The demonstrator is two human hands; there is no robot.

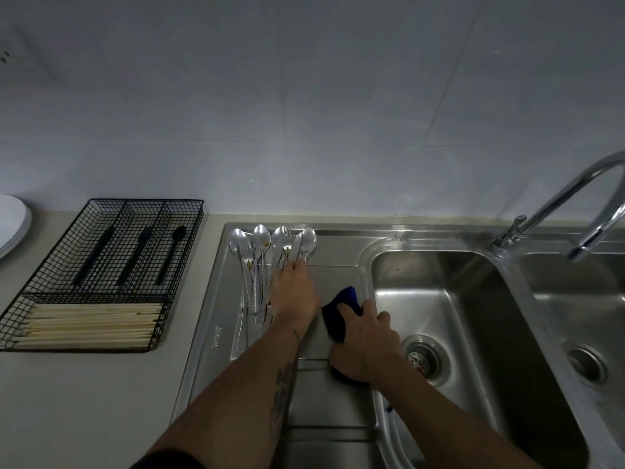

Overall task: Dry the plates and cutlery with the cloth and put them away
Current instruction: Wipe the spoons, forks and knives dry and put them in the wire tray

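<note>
Right hand: the right hand sits nearest, at the drainboard's edge beside the basin, fingers curled round the blue cloth, which bunches out past the fingers and under the palm.
Left hand: the left hand reaches further along the drainboard, its fingertips down among the cutlery handles; the fingers seem to be closing on one handle, but the view is too dim to tell which piece, or whether it is gripped.
Cutlery: silver spoons and forks lie in a fan on the drainboard, bowls pointing to the wall.
Sink: two steel basins lie to the right, the tap arching over them.
Wire tray: the black mesh organiser stands on the counter to the left, chopsticks in its near compartment, three black utensils in the far ones.
Plates: white plates are stacked at the far left edge.
</note>
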